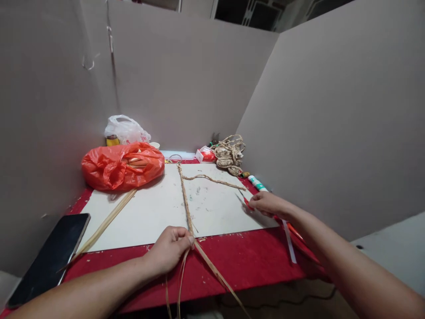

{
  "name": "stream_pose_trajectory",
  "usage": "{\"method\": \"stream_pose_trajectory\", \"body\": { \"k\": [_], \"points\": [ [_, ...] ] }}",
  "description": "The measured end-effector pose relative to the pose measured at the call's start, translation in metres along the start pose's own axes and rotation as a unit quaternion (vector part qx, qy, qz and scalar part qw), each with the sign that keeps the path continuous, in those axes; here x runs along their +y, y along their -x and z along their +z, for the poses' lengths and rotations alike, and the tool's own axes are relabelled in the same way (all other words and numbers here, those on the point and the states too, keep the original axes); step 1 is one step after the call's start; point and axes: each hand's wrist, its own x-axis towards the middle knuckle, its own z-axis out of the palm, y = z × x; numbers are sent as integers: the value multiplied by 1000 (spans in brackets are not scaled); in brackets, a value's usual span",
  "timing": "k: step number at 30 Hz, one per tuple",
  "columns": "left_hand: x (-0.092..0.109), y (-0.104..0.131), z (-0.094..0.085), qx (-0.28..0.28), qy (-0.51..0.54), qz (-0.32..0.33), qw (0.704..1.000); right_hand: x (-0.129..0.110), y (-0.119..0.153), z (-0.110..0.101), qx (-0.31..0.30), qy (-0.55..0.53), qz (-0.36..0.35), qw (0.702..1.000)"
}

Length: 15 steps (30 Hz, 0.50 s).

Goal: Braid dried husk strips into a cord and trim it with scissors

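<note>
A twisted straw cord (186,199) runs down the middle of the white board (219,212). Its near end is pinched in my left hand (174,248), and loose straw strands (212,268) hang from there over the table's front edge. At the board's right side my right hand (265,203) is closed on small scissors with red handles (246,202), their tips pointing up and left. A thinner twisted piece (212,178) lies across the upper right of the board, just beyond the scissors.
A red plastic bag (116,166) of straw sits at the back left, with long strips (109,221) below it. A black phone (49,257) lies at left. Coiled cord (229,155) and a white-green tube (257,183) lie at the right. Grey panels (186,79) enclose the table.
</note>
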Motion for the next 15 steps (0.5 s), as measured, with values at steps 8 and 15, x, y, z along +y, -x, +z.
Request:
{"method": "stream_pose_trajectory", "body": {
  "k": [8,15],
  "points": [
    [6,8,3,-30,149,-74,986,-43,81,76,5,-227,-238,944],
    [22,14,1,-38,217,-68,973,-51,74,104,141,41,-311,939]
  ]
}}
